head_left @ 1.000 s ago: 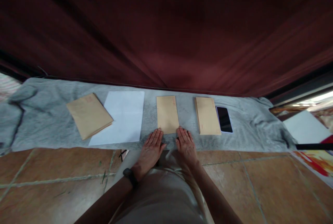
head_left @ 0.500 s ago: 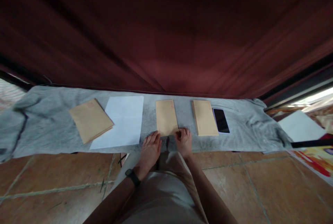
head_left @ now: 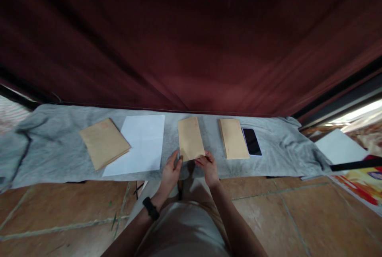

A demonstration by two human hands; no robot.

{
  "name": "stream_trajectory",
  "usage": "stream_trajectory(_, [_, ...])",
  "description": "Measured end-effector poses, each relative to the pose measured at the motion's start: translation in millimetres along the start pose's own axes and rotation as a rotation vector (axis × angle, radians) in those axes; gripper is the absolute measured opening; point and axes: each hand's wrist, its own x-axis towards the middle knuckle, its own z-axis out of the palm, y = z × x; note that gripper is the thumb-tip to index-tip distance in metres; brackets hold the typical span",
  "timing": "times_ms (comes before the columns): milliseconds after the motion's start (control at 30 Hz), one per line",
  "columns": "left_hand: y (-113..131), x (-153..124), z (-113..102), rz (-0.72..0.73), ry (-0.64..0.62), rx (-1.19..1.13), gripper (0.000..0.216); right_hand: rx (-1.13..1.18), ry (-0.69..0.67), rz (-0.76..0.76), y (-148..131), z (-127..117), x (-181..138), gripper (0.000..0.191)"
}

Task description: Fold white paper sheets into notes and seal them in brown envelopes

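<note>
A tan paper envelope [head_left: 191, 137] is in front of me at the middle of the cloth-covered surface, its near edge slightly raised. My left hand [head_left: 171, 171] is at its near left corner, thumb and fingertips against the edge. At the near right corner, my right hand [head_left: 209, 168] pinches the paper, with fingers partly curled below the edge. To the right lies a neat stack of tan envelopes [head_left: 234, 139]. Another pile of tan envelopes [head_left: 104, 142] rests at an angle on the left, overlapping white paper [head_left: 146, 141].
A dark-screened phone [head_left: 252, 141] lies beside the right stack. Grey cloth [head_left: 280, 145] covers the narrow surface, with a dark red curtain [head_left: 191, 70] hanging behind it. At far right are a white sheet [head_left: 342, 145] and a colourful printed box or sheet [head_left: 362, 185]. Tiled floor [head_left: 262, 209] lies below.
The middle envelope has turned slightly and its near edge has come up. My left hand has turned, its thumb and fingers separating; my right fingers have shifted under the near right corner.
</note>
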Motion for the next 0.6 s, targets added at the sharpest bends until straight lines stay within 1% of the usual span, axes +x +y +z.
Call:
stream_trajectory(100, [7,3,1,-0.172,0.015,-0.235,0.053,-0.006,-0.003,0.004,-6,-1,-3,0.039])
stream_trajectory(200, [20,5,0,-0.258,-0.023,-0.397,0.053,-0.033,-0.042,-0.005,-10,-4,-7,0.038])
stream_trajectory(300, [32,7,-2,-0.302,-0.097,-0.469,0.043,0.004,-0.038,0.007,-11,-7,-9,0.042])
stream_trajectory(400, [41,10,1,-0.326,-0.144,-0.561,0.04,0.122,0.052,0.056,-10,-9,-11,0.046])
stream_trajectory(467, [47,10,7,-0.337,-0.163,-0.603,0.041,0.16,0.076,0.111,-7,-10,-13,0.046])
stream_trajectory(533, [54,9,15,-0.342,-0.185,-0.612,0.041,0.151,0.064,0.151,-6,-13,-14,0.048])
stream_trajectory(600, [61,8,22,-0.332,-0.222,-0.603,0.042,0.142,0.067,0.149,-7,-17,-14,0.048])
